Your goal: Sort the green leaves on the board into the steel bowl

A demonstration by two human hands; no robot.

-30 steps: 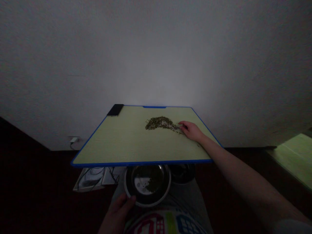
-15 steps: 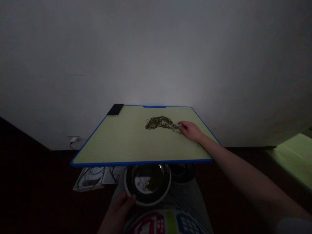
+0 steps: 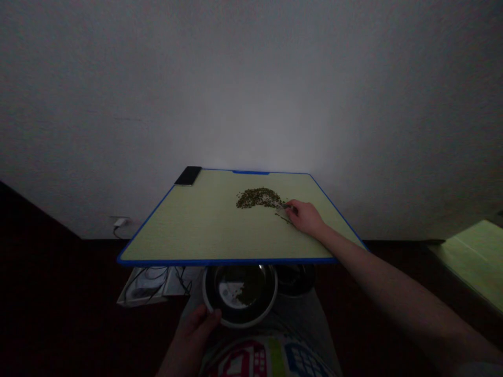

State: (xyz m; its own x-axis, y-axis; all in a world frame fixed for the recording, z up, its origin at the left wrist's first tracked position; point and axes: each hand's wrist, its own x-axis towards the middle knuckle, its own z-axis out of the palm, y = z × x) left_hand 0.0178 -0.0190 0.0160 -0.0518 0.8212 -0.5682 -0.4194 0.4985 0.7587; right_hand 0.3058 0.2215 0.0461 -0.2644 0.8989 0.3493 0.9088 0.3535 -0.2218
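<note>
A pile of small green beans (image 3: pixel 257 198) lies on a pale green table with a blue rim (image 3: pixel 196 230). My right hand (image 3: pixel 305 218) rests on the table at the pile's right edge, fingers curled and pinched over a few stray beans. Below the table's near edge, my left hand (image 3: pixel 192 330) grips the rim of a steel bowl (image 3: pixel 240 295) that holds some beans. The bowl sits on my lap.
A dark phone (image 3: pixel 187 176) lies at the table's far left corner. A second steel bowl (image 3: pixel 295 278) sits under the table to the right. Cables and a white item (image 3: pixel 151 285) lie on the dark floor at the left. A wall stands behind.
My right hand has pulled slightly toward me and to the right, dragging a few beans from the pile's edge. The left hand and bowl have barely moved.
</note>
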